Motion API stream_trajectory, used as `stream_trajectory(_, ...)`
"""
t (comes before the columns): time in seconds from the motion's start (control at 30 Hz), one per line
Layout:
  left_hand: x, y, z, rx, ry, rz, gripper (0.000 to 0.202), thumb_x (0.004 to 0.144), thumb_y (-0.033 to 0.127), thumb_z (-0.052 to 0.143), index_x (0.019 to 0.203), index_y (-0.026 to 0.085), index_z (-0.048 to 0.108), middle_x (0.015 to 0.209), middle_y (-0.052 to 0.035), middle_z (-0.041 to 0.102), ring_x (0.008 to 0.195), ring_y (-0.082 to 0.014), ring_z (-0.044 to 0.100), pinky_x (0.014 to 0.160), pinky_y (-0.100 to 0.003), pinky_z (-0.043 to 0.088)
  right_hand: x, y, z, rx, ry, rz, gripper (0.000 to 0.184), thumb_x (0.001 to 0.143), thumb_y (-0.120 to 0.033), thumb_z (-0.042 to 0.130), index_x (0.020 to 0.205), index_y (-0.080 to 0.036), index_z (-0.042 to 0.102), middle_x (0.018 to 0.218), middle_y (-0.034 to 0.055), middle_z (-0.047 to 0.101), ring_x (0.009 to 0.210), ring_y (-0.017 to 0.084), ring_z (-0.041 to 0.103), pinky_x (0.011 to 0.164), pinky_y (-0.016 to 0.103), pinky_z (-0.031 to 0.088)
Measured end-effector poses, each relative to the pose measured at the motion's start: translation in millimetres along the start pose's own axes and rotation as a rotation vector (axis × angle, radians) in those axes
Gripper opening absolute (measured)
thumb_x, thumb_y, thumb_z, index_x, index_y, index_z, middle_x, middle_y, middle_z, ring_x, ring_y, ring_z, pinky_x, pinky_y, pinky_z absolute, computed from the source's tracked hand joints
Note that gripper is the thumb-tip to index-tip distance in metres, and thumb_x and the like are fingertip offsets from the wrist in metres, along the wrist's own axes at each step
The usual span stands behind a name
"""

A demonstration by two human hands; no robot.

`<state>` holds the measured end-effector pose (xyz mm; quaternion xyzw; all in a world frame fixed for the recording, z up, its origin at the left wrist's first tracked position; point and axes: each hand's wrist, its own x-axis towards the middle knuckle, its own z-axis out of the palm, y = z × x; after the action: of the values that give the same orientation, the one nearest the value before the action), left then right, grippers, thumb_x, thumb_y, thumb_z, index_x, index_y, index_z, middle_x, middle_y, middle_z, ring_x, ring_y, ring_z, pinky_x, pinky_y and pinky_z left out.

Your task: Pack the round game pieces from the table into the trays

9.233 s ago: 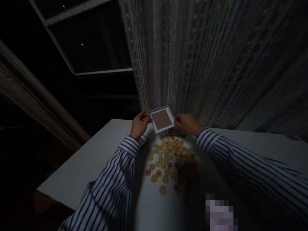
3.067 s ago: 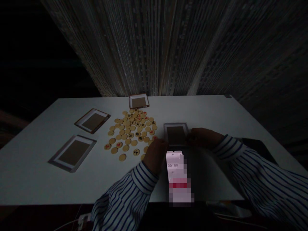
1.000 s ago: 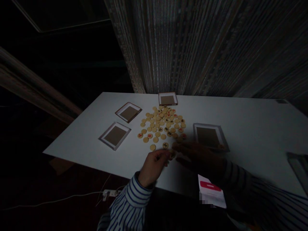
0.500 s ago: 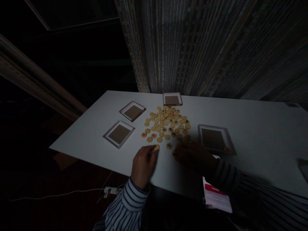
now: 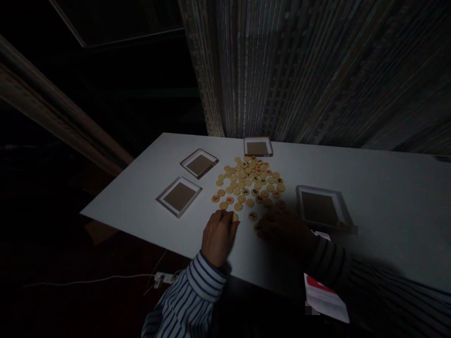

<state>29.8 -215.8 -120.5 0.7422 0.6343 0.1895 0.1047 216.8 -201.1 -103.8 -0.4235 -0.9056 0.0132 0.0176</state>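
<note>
Very dim and grainy, with weak light catching only the pale tabletop (image 5: 380,202), the yellow discs (image 5: 246,183) and the curtain (image 5: 299,70), whose lines fan out toward the edges, while the right sleeve (image 5: 387,291) lies in shadow and the left side is nearly black.

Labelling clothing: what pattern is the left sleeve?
Left sleeve: white with dark blue stripes, best in head view.
</note>
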Motion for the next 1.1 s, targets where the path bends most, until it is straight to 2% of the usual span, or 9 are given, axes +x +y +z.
stream_trajectory(0.13, 0, -4, -2.3, -0.139, 0.009, -0.012, 0.024, 0.081, 0.024, 0.051, 0.1, 0.015, 0.062, 0.092, -0.0091, 0.061, 0.087, -0.0202, 0.057, 0.081, -0.034, 0.046, -2, 2, 0, -0.013, 0.067, -0.015, 0.025, 0.086, -0.032, 0.045, 0.081, -0.017, 0.064, 0.079, 0.0079, 0.061, 0.085, 0.021, 0.054, 0.081, 0.039, 0.037)
stream_trajectory(0.23, -2, -6, -5.4, -0.345, 0.013, -0.081, 0.026, 0.078, 0.03, 0.054, 0.098, 0.015, 0.063, 0.09, -0.0077, 0.063, 0.078, -0.017, 0.058, 0.073, -0.03, 0.047, -4, 7, 0, -0.018, 0.155, -0.016, 0.027, 0.086, -0.034, 0.044, 0.08, -0.017, 0.063, 0.08, 0.0087, 0.061, 0.079, 0.02, 0.056, 0.077, 0.038, 0.038)
stream_trajectory(0.33, -4, -8, -10.3, -0.661, -0.06, -0.238, 0.035, 0.075, 0.038, 0.057, 0.099, 0.013, 0.064, 0.078, -0.0054, 0.064, 0.062, -0.0126, 0.055, 0.057, -0.025, 0.044, -6, 12, -2, 0.012, 0.215, -0.047, 0.028, 0.086, -0.036, 0.044, 0.087, -0.016, 0.063, 0.084, 0.0099, 0.061, 0.076, 0.019, 0.055, 0.072, 0.035, 0.04)
stream_trajectory(0.47, -6, -8, -15.7, -1.093, -0.182, -0.388, 0.038, 0.072, 0.039, 0.062, 0.099, 0.013, 0.065, 0.081, -0.0068, 0.066, 0.061, -0.0096, 0.052, 0.054, -0.021, 0.039, -3, 10, -8, 0.096, 0.261, -0.09, 0.027, 0.086, -0.033, 0.044, 0.101, -0.017, 0.06, 0.086, 0.0092, 0.061, 0.076, 0.018, 0.056, 0.072, 0.035, 0.041)
stream_trajectory(0.53, -7, -8, -16.0, -1.219, -0.21, -0.417, 0.036, 0.072, 0.038, 0.063, 0.096, 0.013, 0.066, 0.084, -0.0076, 0.066, 0.059, -0.0077, 0.049, 0.052, -0.019, 0.037, 2, 5, -11, 0.143, 0.295, -0.131, 0.027, 0.086, -0.031, 0.044, 0.105, -0.017, 0.058, 0.089, 0.0095, 0.062, 0.077, 0.018, 0.056, 0.071, 0.035, 0.041)
stream_trajectory(0.63, -9, -8, -15.0, -1.318, -0.233, -0.43, 0.034, 0.072, 0.037, 0.063, 0.093, 0.011, 0.068, 0.07, -0.0043, 0.062, 0.054, -0.0058, 0.044, 0.049, -0.018, 0.032, 10, -4, -12, 0.203, 0.342, -0.187, 0.028, 0.085, -0.03, 0.046, 0.106, -0.016, 0.056, 0.09, 0.0096, 0.062, 0.079, 0.019, 0.056, 0.067, 0.032, 0.042)
stream_trajectory(0.93, -11, -11, -14.0, -1.192, -0.264, -0.402, 0.04, 0.076, 0.045, 0.055, 0.091, 0.01, 0.067, 0.05, 0.0028, 0.049, 0.044, -0.0052, 0.037, 0.044, -0.018, 0.027, 29, -19, -7, 0.197, 0.294, -0.186, 0.018, 0.083, -0.026, 0.048, 0.095, -0.018, 0.059, 0.085, 0.0057, 0.061, 0.073, 0.015, 0.054, 0.065, 0.029, 0.038)
stream_trajectory(1.0, -12, -16, -13.8, -1.071, -0.176, -0.407, 0.04, 0.076, 0.044, 0.055, 0.094, 0.011, 0.067, 0.056, 0.0002, 0.056, 0.047, -0.0072, 0.044, 0.046, -0.019, 0.033, 32, -18, -5, 0.184, 0.258, -0.172, 0.019, 0.082, -0.029, 0.05, 0.095, -0.019, 0.059, 0.086, 0.0057, 0.061, 0.076, 0.016, 0.054, 0.067, 0.03, 0.037)
stream_trajectory(1.1, -10, -28, -16.3, -0.768, 0.055, -0.362, 0.033, 0.077, 0.037, 0.055, 0.097, 0.012, 0.065, 0.079, -0.0062, 0.067, 0.066, -0.0135, 0.057, 0.062, -0.026, 0.045, 39, -15, -2, 0.136, 0.186, -0.129, 0.02, 0.082, -0.032, 0.049, 0.093, -0.019, 0.06, 0.089, 0.0069, 0.06, 0.079, 0.018, 0.054, 0.069, 0.032, 0.036)
